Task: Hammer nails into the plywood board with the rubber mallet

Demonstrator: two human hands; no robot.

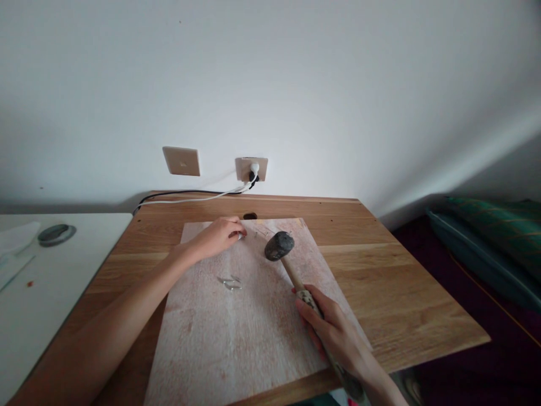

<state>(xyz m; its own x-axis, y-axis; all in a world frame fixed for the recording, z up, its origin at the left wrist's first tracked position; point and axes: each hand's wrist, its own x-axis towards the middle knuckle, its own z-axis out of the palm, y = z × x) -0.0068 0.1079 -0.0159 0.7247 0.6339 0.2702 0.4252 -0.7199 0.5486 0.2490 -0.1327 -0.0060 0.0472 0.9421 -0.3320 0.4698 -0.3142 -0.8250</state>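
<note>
My right hand [323,318] is wrapped around the handle of a black-headed rubber mallet [279,246], whose head hangs over the far part of a pale, reddish-streaked wooden board [203,338]. Near the board's far edge, my left hand [224,234] is closed in a pinch on a small shiny nail [240,236], mostly hidden by the fingers. Several loose silvery nails [231,283] lie in a group left of the board's middle. Thin small nails [256,234] appear to stand along the far edge, between my left hand and the mallet head.
The board lies on a wooden desk [406,293] against a white wall. Black and white cables run along the desk's back to a wall socket [252,169]. A white table [54,304] with a round dark-rimmed lid [57,234] adjoins at left. Green bedding [499,237] is at right.
</note>
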